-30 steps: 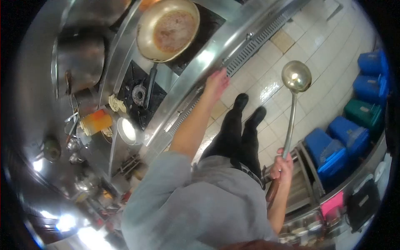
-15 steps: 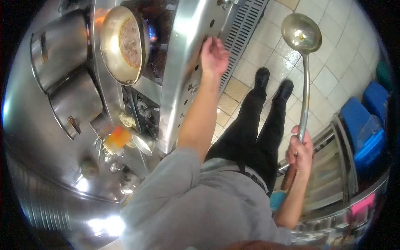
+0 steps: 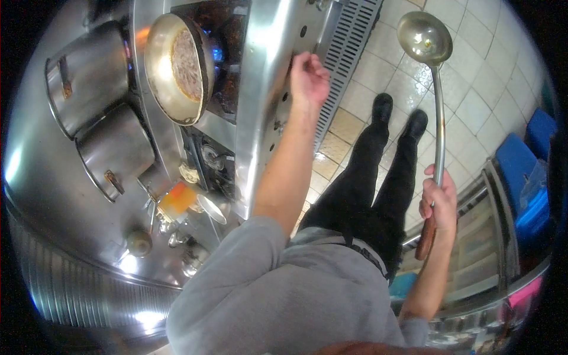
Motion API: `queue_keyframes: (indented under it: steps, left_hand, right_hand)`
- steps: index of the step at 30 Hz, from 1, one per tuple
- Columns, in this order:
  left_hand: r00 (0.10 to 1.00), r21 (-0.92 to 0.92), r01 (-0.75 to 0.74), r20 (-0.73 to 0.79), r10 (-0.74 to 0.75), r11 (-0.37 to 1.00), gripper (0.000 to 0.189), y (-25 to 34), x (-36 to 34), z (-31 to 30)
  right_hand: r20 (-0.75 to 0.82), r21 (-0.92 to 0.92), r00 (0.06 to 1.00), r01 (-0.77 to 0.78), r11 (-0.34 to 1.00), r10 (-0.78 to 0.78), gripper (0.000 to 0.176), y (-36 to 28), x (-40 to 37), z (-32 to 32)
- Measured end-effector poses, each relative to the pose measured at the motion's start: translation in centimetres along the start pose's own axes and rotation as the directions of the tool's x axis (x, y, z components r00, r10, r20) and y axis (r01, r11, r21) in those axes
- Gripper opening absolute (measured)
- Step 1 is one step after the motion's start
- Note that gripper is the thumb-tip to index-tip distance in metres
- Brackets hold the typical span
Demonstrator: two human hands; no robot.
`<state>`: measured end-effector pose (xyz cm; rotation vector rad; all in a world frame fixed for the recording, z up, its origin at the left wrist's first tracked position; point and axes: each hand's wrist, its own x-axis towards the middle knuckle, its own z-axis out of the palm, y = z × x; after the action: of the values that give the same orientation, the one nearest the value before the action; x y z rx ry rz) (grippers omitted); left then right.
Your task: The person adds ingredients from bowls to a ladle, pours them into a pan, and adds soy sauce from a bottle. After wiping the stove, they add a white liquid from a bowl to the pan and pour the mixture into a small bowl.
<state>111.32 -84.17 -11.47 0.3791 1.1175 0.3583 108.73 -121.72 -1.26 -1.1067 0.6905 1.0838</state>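
The right hand (image 3: 438, 198) was wrapped around the steel ladle (image 3: 440, 115) at right of the frame, its long axis nearly vertical, bowl pointing to the top edge. The left hand (image 3: 310, 83), loosely curled around nothing visible, was nearer the frying pan (image 3: 163, 71), upper left.

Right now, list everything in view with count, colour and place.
Stove: one, steel-grey, upper centre
Pan: one, silvery, on stove
Flame: at least one, blue, beside pan
Pots: two, silver, left of pan
Unclear item: one, orange, left counter
Shallow dish: one, pale, left counter
Tiles: many, mostly cream, upper right
Ladle: one, silver, brown-gripped, upper right
Containers: at least two, blue, right edge
Flat item: one, pink, lower right
Shirt: one, grey, bottom centre
Trousers: one pair, black, centre
Shoes: two, black, on tiles
Left hand: one, bare, near stove
Right hand: one, bare, holding ladle
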Motion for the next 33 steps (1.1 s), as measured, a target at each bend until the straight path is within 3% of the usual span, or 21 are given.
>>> queue_keyframes:
  steps: [8, 11, 13, 20, 23, 25, 27, 28, 29, 31, 32, 33]
  left_hand:
    - [1.0, 0.008, 0.004, -0.019, -0.004, 1.0, 0.018, -0.2, -0.4, 0.1]
    - [0.998, -0.028, -0.002, 0.065, 0.004, 1.0, 0.023, -0.2, -0.9, 0.2]
    - [0.996, -0.105, 0.077, 0.059, -0.071, 0.991, 0.019, 0.1, -0.9, 0.2]
    - [0.998, -0.067, 0.037, 0.044, -0.034, 0.997, 0.009, 0.0, 0.1, -0.2]
    - [0.995, -0.053, 0.031, 0.094, -0.026, 0.998, 0.016, 0.2, 0.6, -1.0]
    - [0.975, -0.095, 0.125, 0.197, -0.104, 0.988, 0.031, 0.2, -0.4, -1.3]
    - [0.93, 0.028, 0.182, 0.32, -0.181, 0.983, 0.056, 0.1, 0.1, -4.5]
    - [0.977, 0.223, 0.127, 0.141, -0.161, 0.966, 0.076, -0.5, -2.9, -3.0]
    - [0.938, 0.376, 0.177, 0.216, -0.272, 0.909, 0.083, -0.3, -4.1, -4.2]
    - [0.927, 0.57, 0.263, 0.075, -0.368, 0.779, 0.058, -0.3, -5.8, -6.8]
    - [0.912, 0.664, 0.265, 0.064, -0.405, 0.7, 0.042, 0.1, -7.0, -7.9]
    - [0.892, 0.749, 0.247, 0.071, -0.446, 0.614, 0.037, 0.0, -8.5, -7.7]
  right_hand:
    - [-0.033, 0.036, 0.999, -0.013, 0.999, 0.015, 0.023, 0.9, 0.9, 0.7]
    - [-0.027, 0.029, 0.999, -0.034, 0.999, 0.035, 0.023, 1.6, 1.3, 0.5]
    - [-0.034, 0.031, 0.999, -0.036, 0.999, 0.037, 0.023, 1.8, 1.4, 0.6]
    - [-0.035, 0.03, 0.998, -0.053, 0.998, 0.054, 0.023, 2.2, 1.9, 0.9]
    - [-0.037, 0.027, 0.998, -0.052, 0.998, 0.053, 0.024, 2.1, 2.0, 1.3]
    - [-0.017, 0.04, 0.999, -0.041, 0.998, 0.042, 0.024, 2.4, 1.9, 1.5]
    - [0.025, 0.009, 1.0, 0.007, 1.0, -0.007, 0.025, 2.3, 1.2, 0.7]
    - [-0.017, 0.098, 0.999, -0.038, 0.994, 0.04, 0.027, 1.9, -0.1, 1.1]
    - [0.037, 0.147, 0.999, 0.012, 0.989, -0.018, 0.026, 2.7, -0.9, 0.3]
    - [0.067, 0.277, 0.998, -0.002, 0.961, -0.017, 0.029, 2.3, -4.1, 0.2]
    - [0.087, 0.33, 0.995, 0.008, 0.944, -0.039, 0.029, 1.7, -6.3, 0.3]
    - [0.05, 0.378, 0.998, 0.006, 0.926, -0.027, 0.027, 1.3, -8.5, 0.1]
